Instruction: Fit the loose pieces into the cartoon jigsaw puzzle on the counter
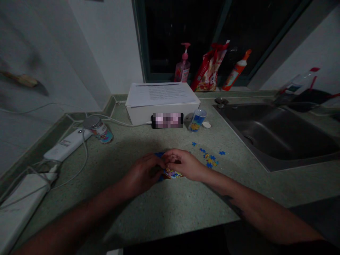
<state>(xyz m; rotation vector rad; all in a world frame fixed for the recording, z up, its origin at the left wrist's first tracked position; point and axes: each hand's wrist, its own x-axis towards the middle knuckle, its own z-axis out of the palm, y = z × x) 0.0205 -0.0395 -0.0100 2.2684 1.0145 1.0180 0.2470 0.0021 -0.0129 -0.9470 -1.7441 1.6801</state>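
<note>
puzzle [174,173] on counter [186,209] | loose pieces [209,165] right of it | phone [167,121] behind, before box [142,114]

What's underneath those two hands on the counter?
Beneath the left hand and right hand lies a colourful patch of jigsaw, with blue showing at its left. The hands cover much of it, so its full outline and whatever they may pinch are hidden.
</note>
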